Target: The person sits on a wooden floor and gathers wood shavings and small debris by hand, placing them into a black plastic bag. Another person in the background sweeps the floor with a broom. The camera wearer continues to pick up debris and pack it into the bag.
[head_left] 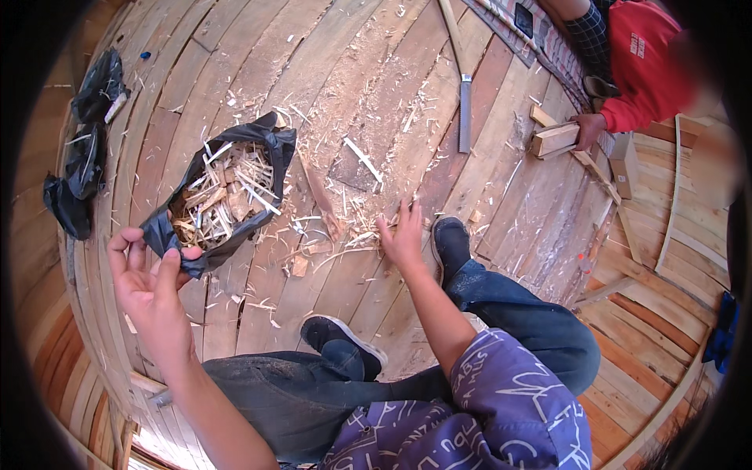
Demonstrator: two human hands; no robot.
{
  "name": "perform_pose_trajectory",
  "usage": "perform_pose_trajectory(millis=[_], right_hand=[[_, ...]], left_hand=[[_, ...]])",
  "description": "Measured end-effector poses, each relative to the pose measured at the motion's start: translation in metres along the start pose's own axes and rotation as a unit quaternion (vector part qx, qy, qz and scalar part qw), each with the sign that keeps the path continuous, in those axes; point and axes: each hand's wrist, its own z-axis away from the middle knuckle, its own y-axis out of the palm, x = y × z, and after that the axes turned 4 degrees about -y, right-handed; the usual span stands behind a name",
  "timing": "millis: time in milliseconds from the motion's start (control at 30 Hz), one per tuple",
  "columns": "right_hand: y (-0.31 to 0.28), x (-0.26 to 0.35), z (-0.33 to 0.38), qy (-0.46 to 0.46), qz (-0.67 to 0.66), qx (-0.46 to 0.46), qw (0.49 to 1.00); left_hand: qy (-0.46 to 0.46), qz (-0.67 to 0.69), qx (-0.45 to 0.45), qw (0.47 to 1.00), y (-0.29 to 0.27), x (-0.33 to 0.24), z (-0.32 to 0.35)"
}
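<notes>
Timber-plank room

Floor (262,59): long wooden planks, worn, mixed brown tones. Left plank wall (66,368); right plank wall (654,341) with pale battens (672,188). Patterned cloth (546,48) on floor, upper right. Bright gap (146,439) lower left.

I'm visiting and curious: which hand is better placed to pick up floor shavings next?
Probably the right hand: it is open beside loose wood shavings, while the left hand holds the black bag by its rim.
</notes>
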Motion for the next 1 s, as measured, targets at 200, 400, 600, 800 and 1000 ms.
perform_pose_trajectory(millis=[200,400,600,800,1000], right_hand=[[-0.005,0.031,0.042,-0.044,0.026,0.066,0.997],[0.01,0.024,0.056,-0.034,-0.065,0.078,0.994],[0.007,0.025,0.051,0.057,-0.158,0.124,0.978],[-0.006,0.025,-0.027,-0.003,-0.202,-0.092,0.975],[-0.005,0.037,-0.093,-0.121,-0.115,-0.035,0.985]], left_hand=[[0.005,-0.013,0.017,1.0,-0.005,0.0,0.001],[0.01,0.014,0.009,1.0,0.006,-0.007,0.003],[0.019,0.012,0.01,1.0,0.0,-0.009,0.004],[0.031,0.007,-0.006,0.999,-0.01,-0.013,0.011],[0.033,-0.009,-0.032,0.999,-0.015,-0.014,0.021]])
